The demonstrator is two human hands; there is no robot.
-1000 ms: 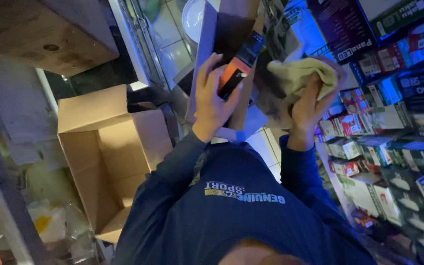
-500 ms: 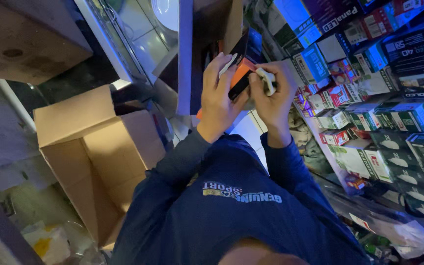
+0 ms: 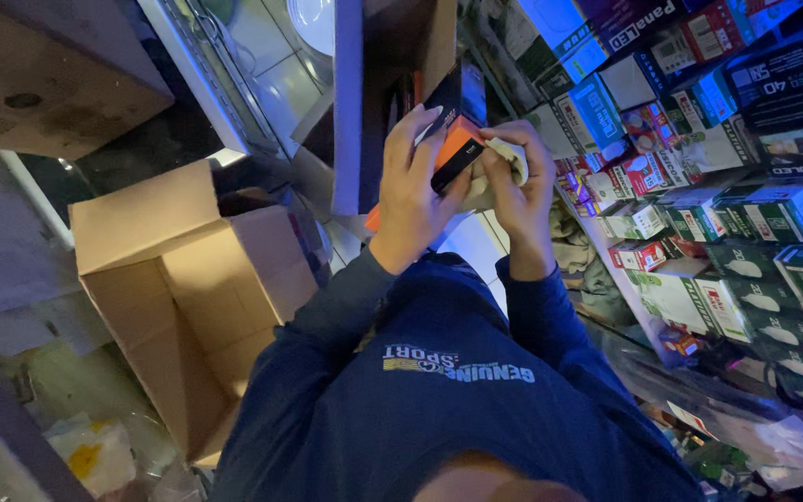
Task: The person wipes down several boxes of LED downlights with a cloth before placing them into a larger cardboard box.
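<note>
My left hand (image 3: 413, 191) grips a small orange-and-black box (image 3: 453, 149), fingers wrapped around its near side, holding it up in front of my chest beside the stocked shelf (image 3: 699, 186). My right hand (image 3: 520, 191) is closed on a pale cloth (image 3: 504, 167), bunched and pressed against the box's right face. The step in hand looks like wiping the box clean. Turning it to reach another face would call for the left fingers to shift their hold while the cloth stays in contact. An open carton (image 3: 188, 279) stands on the floor to my left, well apart from both hands.
</note>
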